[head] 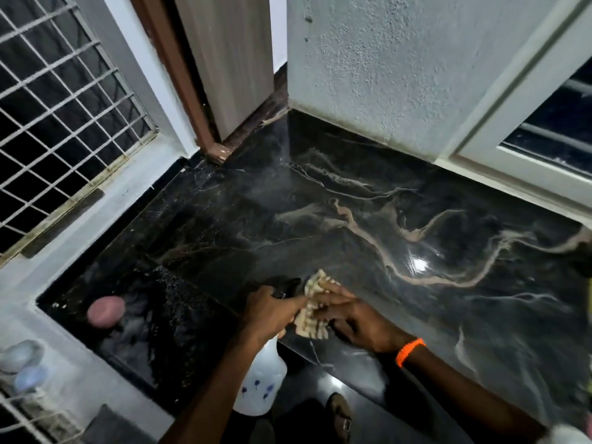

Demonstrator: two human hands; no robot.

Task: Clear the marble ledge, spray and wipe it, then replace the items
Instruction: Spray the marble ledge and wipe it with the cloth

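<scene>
You are standing over the big black marble ledge [368, 225], and it is lying bare in front of you, running away from your hands toward the grey wall [400, 65] and the white window frame [519, 133]. Most of the stone is stretching out ahead and to your right. A fine mist is hanging over the far part, near the wooden door frame [179, 75]. Your left hand [272, 310] is squeezing tight around the neck of the white spray bottle [261, 384], with the black nozzle pointing forward over the stone. Your right hand [355, 318] is pinching the folded checked cloth [315, 307], and its near edge is touching the ledge just beside the bottle. So I think your right hand is the nearer one for wiping, and it should be sweeping away from you and to the right. A small pink round thing [105, 310] is sitting on the lower stone to your left.
</scene>
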